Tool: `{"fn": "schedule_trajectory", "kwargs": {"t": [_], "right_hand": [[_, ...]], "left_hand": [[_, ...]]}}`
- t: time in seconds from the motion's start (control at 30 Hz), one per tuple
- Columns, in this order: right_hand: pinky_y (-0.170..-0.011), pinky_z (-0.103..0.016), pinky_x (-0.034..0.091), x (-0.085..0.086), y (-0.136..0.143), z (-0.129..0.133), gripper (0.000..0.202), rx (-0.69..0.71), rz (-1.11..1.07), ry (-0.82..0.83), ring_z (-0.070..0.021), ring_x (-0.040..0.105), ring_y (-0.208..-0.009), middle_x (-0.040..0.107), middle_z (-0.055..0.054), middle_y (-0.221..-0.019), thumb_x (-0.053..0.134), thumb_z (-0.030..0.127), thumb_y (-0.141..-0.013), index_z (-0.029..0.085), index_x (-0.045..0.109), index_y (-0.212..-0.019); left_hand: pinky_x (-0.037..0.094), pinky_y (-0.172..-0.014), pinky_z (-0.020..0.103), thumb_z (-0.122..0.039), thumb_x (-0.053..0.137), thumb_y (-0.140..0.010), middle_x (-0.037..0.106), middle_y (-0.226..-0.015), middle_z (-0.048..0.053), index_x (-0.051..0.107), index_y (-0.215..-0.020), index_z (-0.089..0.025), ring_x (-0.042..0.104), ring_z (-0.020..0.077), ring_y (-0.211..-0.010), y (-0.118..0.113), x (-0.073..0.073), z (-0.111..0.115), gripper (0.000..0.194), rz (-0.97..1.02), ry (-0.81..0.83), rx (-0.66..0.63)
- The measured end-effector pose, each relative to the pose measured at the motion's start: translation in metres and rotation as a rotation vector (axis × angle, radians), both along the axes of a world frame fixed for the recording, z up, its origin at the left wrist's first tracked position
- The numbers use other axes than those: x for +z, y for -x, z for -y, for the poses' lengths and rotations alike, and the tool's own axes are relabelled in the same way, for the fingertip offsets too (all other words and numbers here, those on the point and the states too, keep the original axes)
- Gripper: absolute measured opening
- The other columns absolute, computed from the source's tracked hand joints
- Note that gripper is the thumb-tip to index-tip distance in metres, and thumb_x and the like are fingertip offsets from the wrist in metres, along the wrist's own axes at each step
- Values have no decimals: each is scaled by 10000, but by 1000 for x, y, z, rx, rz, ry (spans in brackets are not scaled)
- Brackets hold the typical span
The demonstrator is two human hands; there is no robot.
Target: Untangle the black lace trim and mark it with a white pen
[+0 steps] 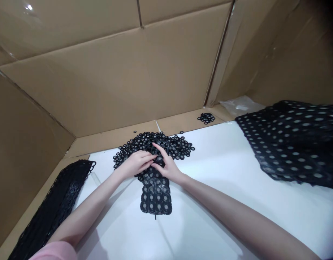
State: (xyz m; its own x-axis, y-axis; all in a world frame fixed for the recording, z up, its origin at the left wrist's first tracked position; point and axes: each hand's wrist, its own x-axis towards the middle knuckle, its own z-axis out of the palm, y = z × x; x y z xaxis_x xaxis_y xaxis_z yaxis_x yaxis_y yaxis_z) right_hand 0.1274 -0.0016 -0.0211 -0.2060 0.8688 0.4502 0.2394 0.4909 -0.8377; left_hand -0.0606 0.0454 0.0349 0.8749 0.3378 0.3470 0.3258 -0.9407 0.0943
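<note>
My left hand [138, 163] rests over a black sheet of moulded rings [156, 196], its fingers closed together and their tips near the sheet's middle. Whatever lies between those fingertips is too small to make out. From the other side, my right hand [168, 168] reaches in with thumb and index finger spread apart, its tips almost meeting the left ones. The sheet has rows of round holes and lies lengthwise towards me. Its far part runs into a pile of loose black rings [180, 146], partly hidden by my hands.
A stack of black perforated sheets [55, 206] lies at left. More perforated sheets [293, 144] are heaped at right. A small ring cluster [206, 118] and a clear plastic bag [242, 104] lie at the back. Cardboard walls [123, 83] surround the white table [210, 220].
</note>
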Motion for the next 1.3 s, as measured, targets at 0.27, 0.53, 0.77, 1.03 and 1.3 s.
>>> {"fn": "schedule_trajectory", "kwargs": {"t": [0.27, 0.53, 0.77, 1.03, 1.3], "right_hand": [[-628, -272, 551, -1, 1, 1, 708, 30, 98, -16, -84, 570, -519, 588, -78, -1323, 521, 170, -851, 277, 244, -1494], [-613, -250, 532, -3, 1, 2, 704, 18, 155, -42, -95, 570, -512, 687, -55, -1094, 495, 160, -859, 265, 228, -1502], [-606, -251, 524, -6, 1, 1, 718, 12, 169, -41, -116, 588, -520, 699, -28, -907, 488, 145, -846, 251, 224, -1505], [-643, -261, 539, -4, 2, 1, 688, 51, 169, -53, -117, 606, -565, 702, -28, -974, 472, 164, -871, 262, 218, -1502], [-726, -278, 552, -1, 2, 0, 790, 50, 122, -12, -121, 657, -654, 602, -91, -1307, 466, 92, -813, 259, 150, -1517]], "left_hand": [[520, -754, 314, -196, 466, -909, 700, -791, 60, 651, -1009, -134, 648, 166, -741, -6, -6, 5, 219, 83, -60, 18], [522, -728, 303, -180, 464, -897, 704, -784, 59, 647, -951, -136, 642, 165, -719, -6, -13, 6, 195, 128, -67, 37], [507, -690, 310, -157, 494, -862, 700, -767, 58, 643, -910, -131, 630, 176, -687, -9, -13, 9, 159, 117, -82, 56], [499, -628, 260, -150, 467, -868, 679, -711, 44, 646, -823, -147, 594, 151, -640, -9, -13, 6, 184, 180, 37, 97], [527, -790, 330, -200, 525, -885, 696, -971, 96, 629, -1066, -155, 641, 193, -877, -13, -13, 11, 213, 245, -73, 68]]}}
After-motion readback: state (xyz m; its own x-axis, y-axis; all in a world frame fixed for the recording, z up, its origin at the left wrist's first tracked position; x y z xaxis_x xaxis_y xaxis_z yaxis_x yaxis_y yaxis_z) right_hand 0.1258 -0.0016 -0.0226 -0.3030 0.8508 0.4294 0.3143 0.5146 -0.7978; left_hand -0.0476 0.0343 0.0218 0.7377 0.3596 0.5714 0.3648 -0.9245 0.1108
